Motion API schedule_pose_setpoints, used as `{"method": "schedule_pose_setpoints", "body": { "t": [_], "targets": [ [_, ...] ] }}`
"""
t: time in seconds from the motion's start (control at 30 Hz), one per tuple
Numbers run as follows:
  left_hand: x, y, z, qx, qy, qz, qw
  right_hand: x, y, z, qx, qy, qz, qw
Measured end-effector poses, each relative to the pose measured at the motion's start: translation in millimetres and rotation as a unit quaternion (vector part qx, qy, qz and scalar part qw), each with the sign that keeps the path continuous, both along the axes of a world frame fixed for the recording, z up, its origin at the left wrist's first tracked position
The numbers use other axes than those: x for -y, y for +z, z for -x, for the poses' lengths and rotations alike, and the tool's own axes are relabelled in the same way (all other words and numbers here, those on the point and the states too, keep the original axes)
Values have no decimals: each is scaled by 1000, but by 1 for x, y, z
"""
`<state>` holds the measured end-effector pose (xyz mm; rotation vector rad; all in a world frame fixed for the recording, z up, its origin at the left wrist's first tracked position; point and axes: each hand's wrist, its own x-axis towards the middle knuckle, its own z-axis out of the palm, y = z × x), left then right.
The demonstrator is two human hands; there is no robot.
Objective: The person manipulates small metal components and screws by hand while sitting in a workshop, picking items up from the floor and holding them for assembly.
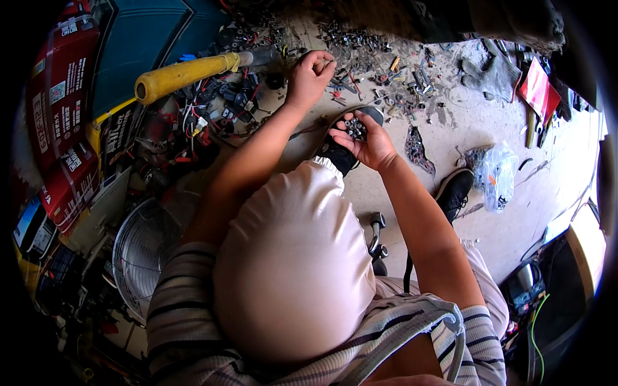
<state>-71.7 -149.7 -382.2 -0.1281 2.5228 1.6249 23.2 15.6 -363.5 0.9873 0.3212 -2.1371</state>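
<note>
From where I stand, the right hand [368, 140] is turned palm up with its fingers curled into a cup, a cluster of small metal parts [356, 128] lying in it; the left hand [312, 80] is at between ten and eleven o'clock from it, apart from the cluster; its fingers are bent in toward the thumb, though I cannot tell whether they pinch anything; taken from that left hand, the cluster sits between four and five o'clock; a dark shoe [335, 154] shows beneath the cupped hand; a yellow-handled tool [187, 76] lies at nine o'clock from the left hand; from the cupped one, loose bits [421, 78] are scattered over the floor [496, 238] at one o'clock, a grey glove [492, 76] at two, and a clear plastic bag [499, 175] between three and four
</note>
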Motion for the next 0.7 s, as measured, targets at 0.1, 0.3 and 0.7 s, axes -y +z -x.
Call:
{"method": "schedule_pose_setpoints", "body": {
  "t": [0.1,0.3,0.7],
  "targets": [
    [-5,4,-5,-19,3,-30,999,-1,-1,0,3,1,6,1000],
    [-15,23,-14,4,4,-105,994,-2,-4,-2,-5,0,-5,1000],
    [-22,43,-68,34,-236,-198,951,-1,-8,-7,-7,2,-3,1000]
  ]
}}
